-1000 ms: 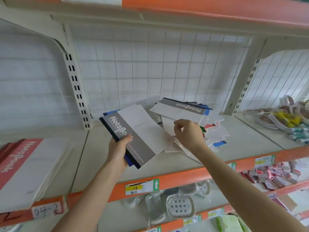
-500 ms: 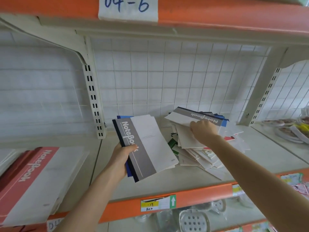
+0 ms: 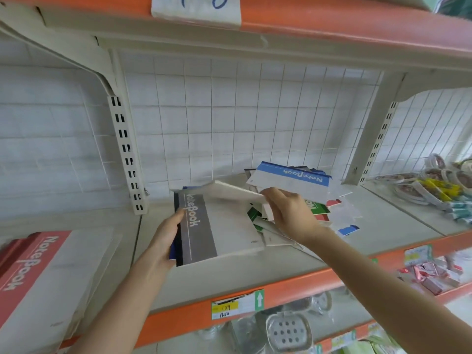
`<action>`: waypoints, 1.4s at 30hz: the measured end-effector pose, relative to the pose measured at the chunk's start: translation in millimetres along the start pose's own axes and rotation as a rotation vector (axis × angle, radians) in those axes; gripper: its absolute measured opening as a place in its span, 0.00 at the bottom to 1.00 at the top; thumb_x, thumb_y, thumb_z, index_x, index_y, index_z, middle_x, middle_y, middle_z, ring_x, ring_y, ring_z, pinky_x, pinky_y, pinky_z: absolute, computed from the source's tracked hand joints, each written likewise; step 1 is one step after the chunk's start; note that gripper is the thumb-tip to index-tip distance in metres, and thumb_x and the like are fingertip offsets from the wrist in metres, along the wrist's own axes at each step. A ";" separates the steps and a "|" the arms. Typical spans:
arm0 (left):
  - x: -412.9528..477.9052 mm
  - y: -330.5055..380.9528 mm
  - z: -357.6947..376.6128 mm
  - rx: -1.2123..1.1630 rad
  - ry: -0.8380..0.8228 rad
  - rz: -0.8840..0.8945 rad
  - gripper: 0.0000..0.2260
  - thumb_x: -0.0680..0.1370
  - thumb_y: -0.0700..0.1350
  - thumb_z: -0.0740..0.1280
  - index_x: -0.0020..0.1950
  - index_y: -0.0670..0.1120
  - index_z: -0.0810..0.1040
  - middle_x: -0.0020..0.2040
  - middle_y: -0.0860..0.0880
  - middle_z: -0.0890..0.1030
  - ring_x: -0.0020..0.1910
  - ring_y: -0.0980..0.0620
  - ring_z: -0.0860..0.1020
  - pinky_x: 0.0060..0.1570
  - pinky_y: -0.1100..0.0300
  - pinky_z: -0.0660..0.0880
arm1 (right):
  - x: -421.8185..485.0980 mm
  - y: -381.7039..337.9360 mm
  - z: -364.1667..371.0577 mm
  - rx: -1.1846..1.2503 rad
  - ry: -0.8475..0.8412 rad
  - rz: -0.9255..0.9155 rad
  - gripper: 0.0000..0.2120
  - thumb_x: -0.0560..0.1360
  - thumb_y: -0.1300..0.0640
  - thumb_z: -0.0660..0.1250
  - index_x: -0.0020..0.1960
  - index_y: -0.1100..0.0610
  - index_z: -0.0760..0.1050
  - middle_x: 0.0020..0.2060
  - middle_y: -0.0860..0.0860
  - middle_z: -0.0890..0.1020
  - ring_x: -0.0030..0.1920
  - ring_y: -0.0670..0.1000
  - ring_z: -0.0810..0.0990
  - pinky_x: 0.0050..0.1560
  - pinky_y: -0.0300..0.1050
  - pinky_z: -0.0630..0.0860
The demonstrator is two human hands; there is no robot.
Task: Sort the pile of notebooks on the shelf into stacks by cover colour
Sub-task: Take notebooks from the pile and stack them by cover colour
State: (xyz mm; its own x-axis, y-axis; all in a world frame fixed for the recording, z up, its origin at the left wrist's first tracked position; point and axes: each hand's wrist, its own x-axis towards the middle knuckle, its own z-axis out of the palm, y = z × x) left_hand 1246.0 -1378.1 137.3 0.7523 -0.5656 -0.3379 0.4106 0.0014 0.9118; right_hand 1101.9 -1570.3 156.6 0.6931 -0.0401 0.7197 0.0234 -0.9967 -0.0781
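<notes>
The left hand [image 3: 163, 238] grips a small stack topped by a grey-banded notebook [image 3: 201, 233] printed "NoteBook", thumb on its cover. Just right of it, the right hand [image 3: 291, 215] pinches the edge of a white-faced notebook [image 3: 229, 191]. Behind that hand lies the pile [image 3: 318, 209], topped by a blue-banded notebook [image 3: 291, 180], also "NoteBook". Well left of the left hand sits a red notebook stack [image 3: 33, 264]. Below both hands, a price tag [image 3: 229, 309] reads "139" and "1650".
</notes>
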 end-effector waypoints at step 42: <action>-16.5 -7.0 9.5 0.050 0.005 -0.020 0.07 0.78 0.46 0.64 0.50 0.43 0.78 0.42 0.43 0.81 0.40 0.45 0.79 0.36 0.56 0.72 | 8.4 63.4 -17.5 -0.608 -0.450 0.570 0.10 0.79 0.62 0.56 0.60 0.60 0.68 0.50 0.57 0.79 0.44 0.57 0.77 0.37 0.44 0.67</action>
State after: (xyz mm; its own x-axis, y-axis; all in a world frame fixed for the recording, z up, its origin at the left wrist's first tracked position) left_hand 1225.9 -1376.6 138.7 0.7468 -0.5611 -0.3570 0.3992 -0.0512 0.9154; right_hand 1096.5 -1635.1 169.8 0.7000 -0.6280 0.3400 -0.6960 -0.7066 0.1279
